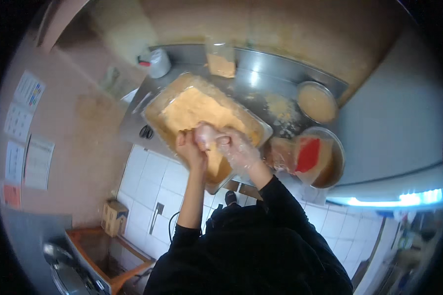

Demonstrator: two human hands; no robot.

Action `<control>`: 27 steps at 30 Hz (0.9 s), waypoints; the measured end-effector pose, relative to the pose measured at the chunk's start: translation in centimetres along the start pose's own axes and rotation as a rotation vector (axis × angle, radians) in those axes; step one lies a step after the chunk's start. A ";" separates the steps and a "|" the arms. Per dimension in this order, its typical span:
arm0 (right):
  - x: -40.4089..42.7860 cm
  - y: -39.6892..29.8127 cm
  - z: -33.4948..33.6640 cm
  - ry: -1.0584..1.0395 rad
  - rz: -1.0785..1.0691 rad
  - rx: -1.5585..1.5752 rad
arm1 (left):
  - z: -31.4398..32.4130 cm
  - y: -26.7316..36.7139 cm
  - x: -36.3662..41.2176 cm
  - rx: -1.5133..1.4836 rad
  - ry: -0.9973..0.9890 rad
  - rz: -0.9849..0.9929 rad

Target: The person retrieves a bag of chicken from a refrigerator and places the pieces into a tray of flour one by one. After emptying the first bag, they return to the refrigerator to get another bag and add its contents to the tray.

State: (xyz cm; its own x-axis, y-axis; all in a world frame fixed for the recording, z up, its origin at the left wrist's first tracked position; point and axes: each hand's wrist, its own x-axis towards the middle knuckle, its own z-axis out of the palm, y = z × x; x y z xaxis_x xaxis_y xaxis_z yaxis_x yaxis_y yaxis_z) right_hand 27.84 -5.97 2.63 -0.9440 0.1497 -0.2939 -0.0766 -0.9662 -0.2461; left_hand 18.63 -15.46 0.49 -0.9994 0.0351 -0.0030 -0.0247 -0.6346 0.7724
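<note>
Above a large rectangular tub (269, 129) lined with clear film, I hold a raw chicken drumstick (206, 135). Its narrow end is in the grip of my right hand (240, 149), which wears a clear plastic glove. My left hand (191, 149), bare, is curled against the thick end, its thumb partly hidden by the meat. Pale orange breading flour (199, 105) fills much of the tub below both hands. To the right, a clear bag of raw meat (280, 153) lies against a round metal pot (341, 155), with a bag bearing a red patch (308, 155) over the pot.
A round container of pale batter or flour (317, 102) stands at the back right, near spilled flour (280, 107) on the steel counter (247, 86). Behind the tub are a clear container of orange powder (221, 61) and a white jug (158, 63). A black coiled item (146, 132) lies left.
</note>
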 end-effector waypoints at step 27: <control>-7.5 -12.8 -19.1 -0.320 -0.624 -2.554 | -6.9 -11.4 11.3 0.500 -0.500 -0.120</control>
State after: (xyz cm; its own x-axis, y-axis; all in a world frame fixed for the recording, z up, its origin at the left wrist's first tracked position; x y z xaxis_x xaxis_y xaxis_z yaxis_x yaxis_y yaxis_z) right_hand 42.02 9.29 -9.65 -0.9833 -0.0754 0.1658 -0.1173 0.9587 -0.2591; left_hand 7.45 -13.14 -12.75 -0.8565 0.5077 0.0928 0.0008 -0.1784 0.9840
